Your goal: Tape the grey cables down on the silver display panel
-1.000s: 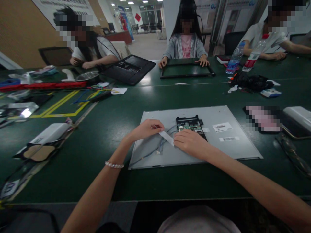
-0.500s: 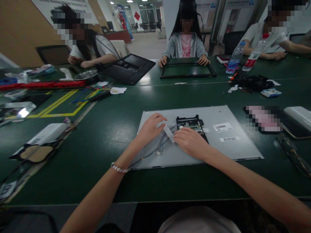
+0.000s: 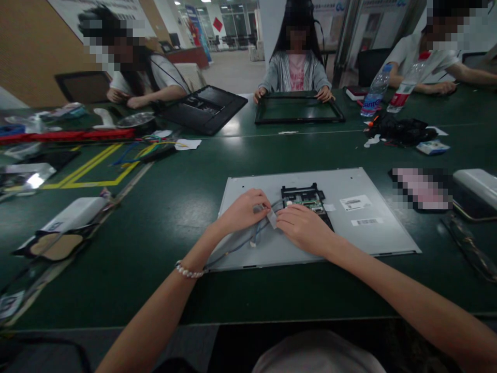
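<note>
A flat silvery panel (image 3: 382, 235), which looks like the back of a screen, lies on the table before me. My left hand (image 3: 243, 211) is closed in a pinch at the upper end of a whitish strip of tape (image 3: 273, 220). At the strip's lower right edge, the curled fingers of my right hand (image 3: 305, 228) hold it. Thin grey-blue cables (image 3: 238, 246) run beneath my left hand toward a black bracket with a circuit board (image 3: 303, 191); my right hand covers part of that bracket. Two white labels (image 3: 355, 202) are stuck on the panel's right side.
Right of the panel lie a phone (image 3: 421, 189), a white device (image 3: 479, 186) and glasses (image 3: 471, 248). A white box-like device (image 3: 75, 213) is on the left. Across the table, a person holds a black frame (image 3: 301, 121); a black cover (image 3: 205, 111) and bottles (image 3: 375, 93) stand nearby.
My left hand has moved slightly down and right, its fingers closing onto the upper end of the tape strip. The right hand has barely moved.
</note>
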Demonstrator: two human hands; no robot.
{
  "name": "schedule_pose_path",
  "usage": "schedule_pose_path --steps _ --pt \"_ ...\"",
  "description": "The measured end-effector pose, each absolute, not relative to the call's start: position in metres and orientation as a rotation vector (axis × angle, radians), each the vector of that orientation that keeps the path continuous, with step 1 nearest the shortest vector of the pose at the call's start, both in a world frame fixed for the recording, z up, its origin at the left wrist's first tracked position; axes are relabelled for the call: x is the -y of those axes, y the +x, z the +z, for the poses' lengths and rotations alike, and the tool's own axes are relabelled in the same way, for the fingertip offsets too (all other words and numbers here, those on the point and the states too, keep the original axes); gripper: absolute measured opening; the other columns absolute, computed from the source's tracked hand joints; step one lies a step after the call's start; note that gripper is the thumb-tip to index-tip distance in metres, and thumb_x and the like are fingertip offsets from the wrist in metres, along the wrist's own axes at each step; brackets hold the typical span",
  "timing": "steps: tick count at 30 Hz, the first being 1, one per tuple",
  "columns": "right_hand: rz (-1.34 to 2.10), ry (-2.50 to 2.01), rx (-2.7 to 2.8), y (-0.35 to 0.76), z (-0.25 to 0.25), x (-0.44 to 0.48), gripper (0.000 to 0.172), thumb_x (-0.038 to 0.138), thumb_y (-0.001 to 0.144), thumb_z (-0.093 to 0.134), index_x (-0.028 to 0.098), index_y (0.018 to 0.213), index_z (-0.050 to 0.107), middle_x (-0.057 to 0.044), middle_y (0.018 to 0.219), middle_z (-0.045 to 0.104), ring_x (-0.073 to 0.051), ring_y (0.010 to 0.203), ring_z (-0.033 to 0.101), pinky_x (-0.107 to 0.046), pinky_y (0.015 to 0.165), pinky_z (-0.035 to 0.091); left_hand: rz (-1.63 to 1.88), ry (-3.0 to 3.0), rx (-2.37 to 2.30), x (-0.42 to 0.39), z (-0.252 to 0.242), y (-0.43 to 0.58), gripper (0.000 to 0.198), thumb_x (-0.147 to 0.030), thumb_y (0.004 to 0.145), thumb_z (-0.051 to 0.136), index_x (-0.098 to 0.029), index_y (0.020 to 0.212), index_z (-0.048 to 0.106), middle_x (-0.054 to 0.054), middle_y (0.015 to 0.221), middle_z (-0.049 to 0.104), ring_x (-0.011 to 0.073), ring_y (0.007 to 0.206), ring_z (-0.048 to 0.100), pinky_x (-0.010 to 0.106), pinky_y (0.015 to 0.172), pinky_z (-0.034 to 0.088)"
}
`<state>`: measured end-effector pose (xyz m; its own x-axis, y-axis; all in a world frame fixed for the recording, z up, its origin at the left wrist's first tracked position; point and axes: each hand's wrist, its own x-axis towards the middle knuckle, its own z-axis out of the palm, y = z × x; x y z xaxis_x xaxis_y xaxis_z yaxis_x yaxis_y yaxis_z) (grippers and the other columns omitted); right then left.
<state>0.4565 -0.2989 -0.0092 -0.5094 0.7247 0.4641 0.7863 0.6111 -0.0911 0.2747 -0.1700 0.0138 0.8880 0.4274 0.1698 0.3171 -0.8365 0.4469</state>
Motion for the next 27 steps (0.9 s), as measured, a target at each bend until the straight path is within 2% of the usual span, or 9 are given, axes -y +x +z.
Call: schedule_pose_path --steps 11,21,27 --pt "-0.256 -1.16 2.45 0.455 -0.01 0.299 0.019 0.011 0.094 0.049 0.012 0.097 0.067 -0.012 0.11 0.069 -0.022 0.104 0.06 -0.039 0.093 0.045 0.249 2.679 -0.488 0.169 0.021 0.275 0.014 -0.023 0.086 0.051 -0.017 0.082 0.063 0.005 0.084 0.061 0.0178 0.084 0.056 0.031 0.078 0.043" --pt "-0.287 -1.074 2.546 0.451 -0.015 0.299 0.027 0.011 0.095 0.044 0.009 0.111 0.065 -0.013 0.119 0.068 -0.024 0.116 0.058 -0.043 0.106 0.038 0.121 2.635 -0.499 0.167 0.018 0.274 0.013 -0.023 0.084 0.051 -0.015 0.087 0.06 0.005 0.084 0.06 0.0154 0.077 0.055 0.027 0.071 0.042" --pt "-0.16 -1.098 2.618 0.446 -0.011 0.306 0.029 0.015 0.096 0.041 0.008 0.112 0.064 -0.014 0.119 0.068 -0.021 0.112 0.062 -0.039 0.11 0.035 0.093 2.629 -0.489 0.165 0.016 0.274 0.014 -0.026 0.085 0.05 -0.015 0.09 0.058 0.006 0.086 0.059 0.0163 0.078 0.053 0.029 0.072 0.042"
